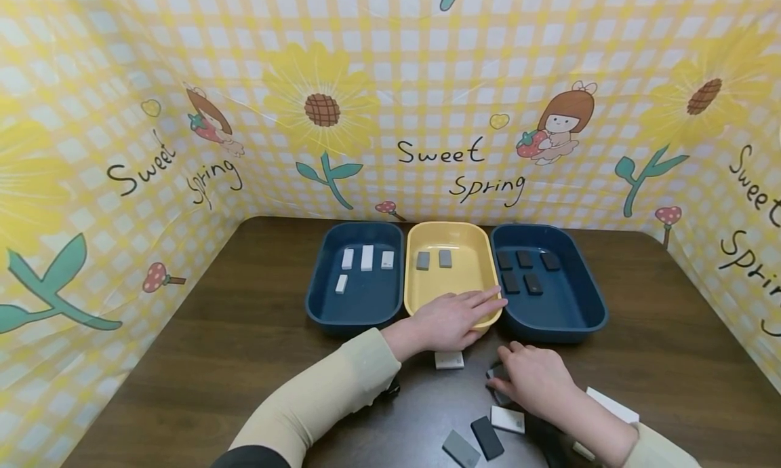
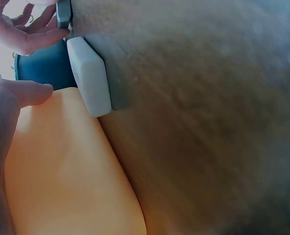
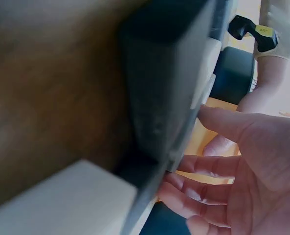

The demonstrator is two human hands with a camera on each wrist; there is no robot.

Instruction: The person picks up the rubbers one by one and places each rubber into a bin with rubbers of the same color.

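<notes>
My left hand point(image 1: 454, 319) lies over the near right corner of the yellow tray point(image 1: 451, 229), its fingers extended across the rim; in the left wrist view the thumb touches that rim. Close in front of the tray, my right hand point(image 1: 537, 380) pinches a dark grey block point(image 1: 497, 373) between thumb and fingers at the table. A white block point(image 1: 449, 361) lies just below the left hand. Nearer to me are another white block point(image 1: 508, 420), a black block point(image 1: 487, 438) and a grey block point(image 1: 460, 449). Two grey blocks point(image 1: 445, 258) lie inside the yellow tray.
The left blue tray point(image 1: 360, 312) holds several white blocks point(image 1: 367, 258); the right blue tray point(image 1: 561, 319) holds several black blocks point(image 1: 533, 284). White objects point(image 1: 612, 405) lie partly hidden behind my right forearm. A patterned yellow cloth point(image 1: 378, 61) stands behind the brown table point(image 1: 201, 359).
</notes>
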